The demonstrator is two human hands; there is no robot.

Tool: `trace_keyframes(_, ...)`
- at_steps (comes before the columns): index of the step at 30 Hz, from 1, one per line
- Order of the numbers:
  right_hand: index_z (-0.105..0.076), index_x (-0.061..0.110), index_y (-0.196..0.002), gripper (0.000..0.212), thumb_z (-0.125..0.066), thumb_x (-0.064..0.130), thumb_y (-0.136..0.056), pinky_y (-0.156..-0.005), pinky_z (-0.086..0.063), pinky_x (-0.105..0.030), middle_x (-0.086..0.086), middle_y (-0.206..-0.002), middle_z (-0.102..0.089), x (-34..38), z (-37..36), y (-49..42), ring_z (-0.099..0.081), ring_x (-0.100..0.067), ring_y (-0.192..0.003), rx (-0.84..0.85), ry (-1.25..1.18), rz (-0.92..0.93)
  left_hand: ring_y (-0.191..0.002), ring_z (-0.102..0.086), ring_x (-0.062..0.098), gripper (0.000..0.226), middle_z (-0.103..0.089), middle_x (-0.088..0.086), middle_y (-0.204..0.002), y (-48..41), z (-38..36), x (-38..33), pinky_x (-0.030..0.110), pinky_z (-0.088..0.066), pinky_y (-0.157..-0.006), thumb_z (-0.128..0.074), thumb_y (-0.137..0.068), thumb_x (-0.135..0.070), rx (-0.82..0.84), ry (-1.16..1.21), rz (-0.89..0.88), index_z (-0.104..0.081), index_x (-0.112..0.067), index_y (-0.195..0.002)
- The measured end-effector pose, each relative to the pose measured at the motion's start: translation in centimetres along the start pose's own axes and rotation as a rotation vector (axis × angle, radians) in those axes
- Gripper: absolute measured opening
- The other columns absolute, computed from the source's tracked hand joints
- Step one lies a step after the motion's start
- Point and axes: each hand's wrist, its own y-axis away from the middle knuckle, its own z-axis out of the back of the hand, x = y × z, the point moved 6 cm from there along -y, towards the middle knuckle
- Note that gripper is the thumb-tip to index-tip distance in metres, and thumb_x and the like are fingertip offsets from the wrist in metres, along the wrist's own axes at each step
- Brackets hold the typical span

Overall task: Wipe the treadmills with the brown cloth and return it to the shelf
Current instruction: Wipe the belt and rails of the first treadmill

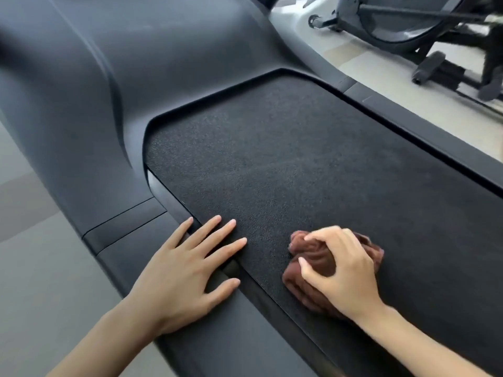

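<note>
Right hand (345, 268) fingers clamped on bunched brown cloth (313, 254) at 5 o'clock on treadmill belt (285, 159); left hand (187, 270) flat, fingers apart, at 7; best to press evenly, sweep toward 12.

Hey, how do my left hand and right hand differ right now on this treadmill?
The left hand lies flat with straight, spread fingers; the right hand has curled fingers. The left hand holds nothing; the right hand grips the bunched brown cloth. The left hand straddles the side rail and the belt; the right hand is fully over the belt. Both are bare and rest on the same treadmill.
</note>
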Motion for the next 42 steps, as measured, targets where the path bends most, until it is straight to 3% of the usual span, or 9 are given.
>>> trace_keyframes(7, -0.06, 0.02, -0.104, 0.031, -0.064, 0.039, -0.079, -0.081, -0.044, -0.035, 0.0, -0.099, -0.061, 0.1, -5.1, -11.8, -0.054, -0.023, -0.093, -0.053, 0.08, -0.089, -0.143, -0.014, 0.009, 0.06, -0.027, -0.016, -0.152, -0.4, 0.5, -0.2, 0.037, -0.004, -0.117, -0.02, -0.085, -0.066, 0.064, 0.069, 0.061, -0.034, -0.045, -0.14)
trace_keyframes(11, -0.058, 0.02, -0.113, 0.036, -0.062, 0.04, -0.083, -0.089, -0.04, -0.035, -0.001, -0.107, -0.057, 0.2, -3.5, -8.1, -0.051, -0.022, -0.098, -0.022, 0.029, -0.116, -0.144, 0.009, 0.009, 0.075, -0.007, -0.016, -0.156, -3.3, 1.2, -0.3, 0.038, 0.01, -0.117, 0.002, -0.076, -0.067, 0.011, -0.017, 0.099, -0.013, -0.044, -0.146)
trace_keyframes(14, -0.058, 0.027, -0.106, 0.032, -0.061, 0.043, -0.078, -0.09, -0.038, -0.027, 0.011, -0.102, -0.056, -0.6, -0.6, -0.7, -0.052, -0.014, -0.096, -0.003, -0.011, -0.069, -0.141, 0.023, 0.01, 0.073, 0.01, -0.015, -0.156, -3.8, -0.2, -0.3, 0.037, 0.015, -0.115, 0.005, -0.076, -0.066, 0.009, -0.014, 0.093, 0.001, -0.045, -0.146)
trace_keyframes(21, -0.061, 0.027, -0.093, 0.025, -0.06, 0.042, -0.073, -0.08, -0.041, -0.026, 0.014, -0.091, -0.059, -1.6, 0.0, -0.1, -0.056, -0.013, -0.084, -0.072, 0.008, -0.041, -0.143, 0.015, 0.012, 0.066, 0.004, -0.014, -0.156, -3.4, -0.7, 0.0, 0.039, 0.01, -0.116, -0.008, -0.085, -0.063, -0.036, 0.015, 0.089, -0.008, -0.043, -0.147)
trace_keyframes(25, -0.061, 0.025, -0.096, 0.03, -0.058, 0.046, -0.075, -0.078, -0.044, -0.031, 0.007, -0.093, -0.061, -2.1, -2.8, -8.2, -0.056, -0.017, -0.088, -0.114, 0.038, -0.049, -0.142, -0.021, 0.021, 0.06, -0.03, -0.005, -0.152, -3.5, -0.3, -0.4, 0.044, -0.012, -0.112, -0.03, -0.087, -0.055, -0.011, 0.019, 0.069, -0.038, -0.033, -0.142)
trace_keyframes(27, -0.06, 0.022, -0.099, 0.03, -0.062, 0.042, -0.077, -0.079, -0.043, -0.034, 0.002, -0.096, -0.062, -2.7, -4.4, -13.1, -0.056, -0.023, -0.092, -0.11, 0.047, -0.038, -0.141, -0.024, 0.021, 0.059, -0.032, -0.005, -0.151, -3.7, -0.2, -0.4, 0.044, -0.014, -0.11, -0.032, -0.087, -0.055, -0.006, 0.031, 0.064, -0.04, -0.033, -0.141)
trace_keyframes(33, -0.055, 0.019, -0.11, 0.036, -0.059, 0.042, -0.083, -0.085, -0.039, -0.034, -0.005, -0.107, -0.059, -3.3, -7.5, -22.5, -0.053, -0.03, -0.102, -0.094, 0.102, -0.146, -0.142, 0.018, 0.01, 0.066, 0.006, -0.015, -0.156, -3.7, -0.2, -0.3, 0.039, 0.013, -0.115, -0.008, -0.084, -0.062, -0.022, 0.025, 0.1, -0.006, -0.044, -0.147)
trace_keyframes(36, -0.057, 0.017, -0.107, 0.035, -0.062, 0.039, -0.08, -0.084, -0.039, -0.035, -0.005, -0.103, -0.06, -1.6, -6.7, -18.3, -0.054, -0.029, -0.096, -0.093, 0.013, -0.087, -0.142, 0.018, 0.01, 0.067, 0.007, -0.015, -0.156, -3.7, -0.2, 0.1, 0.037, 0.012, -0.116, -0.004, -0.082, -0.063, -0.013, -0.005, 0.106, -0.003, -0.045, -0.146)
trace_keyframes(42, -0.058, 0.028, -0.1, 0.03, -0.066, 0.037, -0.073, -0.083, -0.045, -0.036, 0.011, -0.097, -0.058, -0.5, -0.3, 2.2, -0.057, -0.015, -0.091, -0.013, -0.077, 0.095, -0.143, 0.015, 0.009, 0.066, 0.004, -0.016, -0.156, -3.3, -0.4, -0.1, 0.036, 0.008, -0.117, -0.006, -0.082, -0.063, -0.014, 0.023, 0.119, -0.007, -0.046, -0.146)
